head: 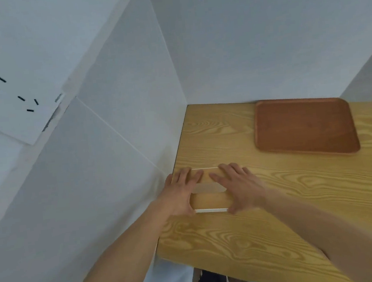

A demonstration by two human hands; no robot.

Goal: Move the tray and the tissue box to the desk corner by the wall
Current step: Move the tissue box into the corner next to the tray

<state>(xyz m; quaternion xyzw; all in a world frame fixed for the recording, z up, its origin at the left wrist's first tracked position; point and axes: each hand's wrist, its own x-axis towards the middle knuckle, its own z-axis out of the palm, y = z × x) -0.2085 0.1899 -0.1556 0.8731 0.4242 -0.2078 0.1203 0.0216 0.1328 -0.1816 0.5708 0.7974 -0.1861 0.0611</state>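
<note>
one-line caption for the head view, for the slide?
Both hands, left and right, grip the wood-topped tissue box at the desk's left edge; brown tray lies against the back wall.

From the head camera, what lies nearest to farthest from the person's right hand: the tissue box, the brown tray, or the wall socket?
From the right hand:
1. Tissue box, under both hands, by the desk's left edge.
2. Tray, farther back, against the rear wall.
3. Wall socket, high on the left wall.

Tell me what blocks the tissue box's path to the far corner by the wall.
Nothing visible. Both hands, left and right, rest on the tissue box; bare desk runs ahead to the corner. The tray lies off to the right.
</note>
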